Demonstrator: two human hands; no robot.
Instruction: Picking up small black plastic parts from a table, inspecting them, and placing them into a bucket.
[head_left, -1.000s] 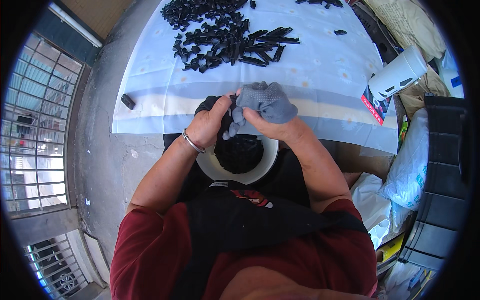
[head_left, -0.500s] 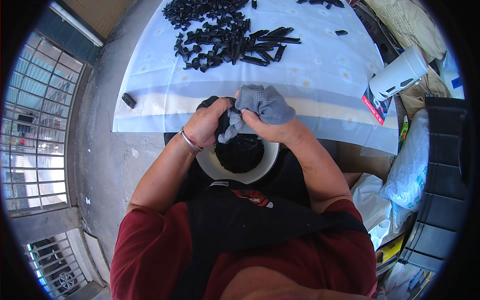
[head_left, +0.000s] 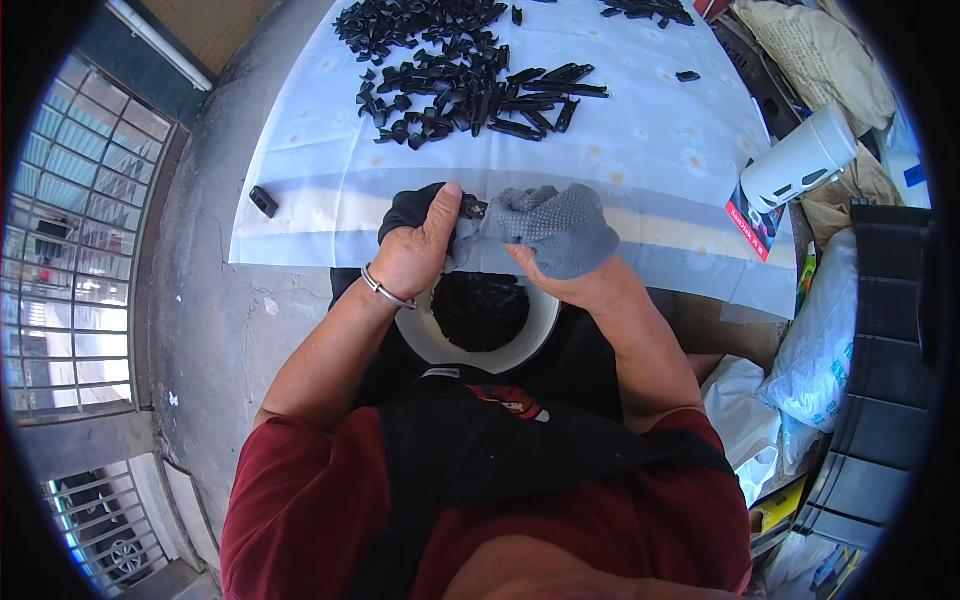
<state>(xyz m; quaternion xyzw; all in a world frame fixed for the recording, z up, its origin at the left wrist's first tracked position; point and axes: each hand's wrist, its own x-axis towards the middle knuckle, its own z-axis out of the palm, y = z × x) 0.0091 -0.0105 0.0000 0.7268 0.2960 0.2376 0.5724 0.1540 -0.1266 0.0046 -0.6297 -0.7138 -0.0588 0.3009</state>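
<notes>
From where I stood, the grey glove [head_left: 560, 225] now covered more of the right hand [head_left: 553, 280], whose grip I couldn't make out. The left hand [head_left: 415, 258], its thumb newly upright, was clamped on dark cloth [head_left: 404, 212]. Both were above the desk's [head_left: 330, 215] near edge, the bowl [head_left: 427, 342] at six o'clock. At three, a card [head_left: 768, 230] bore white lettering on red.

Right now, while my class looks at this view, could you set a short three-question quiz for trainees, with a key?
1. Which hand has the bangle at its wrist?
2. True or false: black pieces lie on the table.
3. What colour is the dotted fabric at the right hand? a) red b) grey c) yellow

Key: 1. The left hand. 2. True. 3. b.
</notes>
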